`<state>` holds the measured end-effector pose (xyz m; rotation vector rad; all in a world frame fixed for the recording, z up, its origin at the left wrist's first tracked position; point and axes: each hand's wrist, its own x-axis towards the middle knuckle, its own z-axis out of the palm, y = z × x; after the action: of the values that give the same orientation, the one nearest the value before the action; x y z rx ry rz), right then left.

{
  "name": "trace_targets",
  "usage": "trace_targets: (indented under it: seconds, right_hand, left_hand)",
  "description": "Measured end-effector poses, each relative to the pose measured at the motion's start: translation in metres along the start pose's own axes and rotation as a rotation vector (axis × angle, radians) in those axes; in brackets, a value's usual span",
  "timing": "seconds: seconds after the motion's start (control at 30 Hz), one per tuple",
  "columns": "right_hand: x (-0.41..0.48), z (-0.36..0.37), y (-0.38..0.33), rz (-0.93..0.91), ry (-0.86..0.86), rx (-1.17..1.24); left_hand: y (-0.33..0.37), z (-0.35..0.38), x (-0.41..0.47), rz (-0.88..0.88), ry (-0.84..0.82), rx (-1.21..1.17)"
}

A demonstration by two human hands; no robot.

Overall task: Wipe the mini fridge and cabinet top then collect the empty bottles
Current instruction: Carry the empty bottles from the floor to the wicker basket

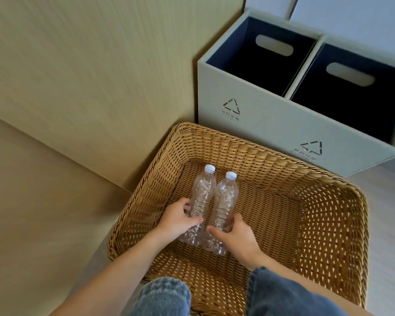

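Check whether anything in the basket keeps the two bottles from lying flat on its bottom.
Nothing visible does. The left grip holds the left bottle and the right grip the right bottle, side by side inside the wicker basket; the woven bottom around them shows nothing else. Directly beneath them is hidden.

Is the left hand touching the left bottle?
Touching. The head view shows the left hand with thumb and fingers curled round the left bottle.
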<state>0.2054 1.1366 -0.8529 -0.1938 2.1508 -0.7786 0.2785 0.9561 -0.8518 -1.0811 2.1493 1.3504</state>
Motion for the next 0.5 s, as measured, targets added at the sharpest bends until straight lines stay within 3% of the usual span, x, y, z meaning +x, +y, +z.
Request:
trace_targets:
  seconds: [0.23,0.3,0.37,0.5]
  right_hand:
    - [0.002,-0.008,-0.005,0.0,-0.027,-0.11]
    - [-0.007,-0.018,-0.01,-0.02,0.007,-0.192]
    - [-0.025,-0.035,-0.02,-0.048,0.07,-0.254]
    - [-0.081,-0.087,-0.065,-0.18,0.186,-0.21]
  left_hand:
    - [0.007,-0.002,-0.004,-0.004,0.0,0.008]
    - [0.017,-0.009,-0.017,0.028,0.051,0.132]
    - [0.035,-0.021,-0.039,0.093,0.114,0.272]
    - [0.093,-0.061,-0.101,0.296,0.163,0.326]
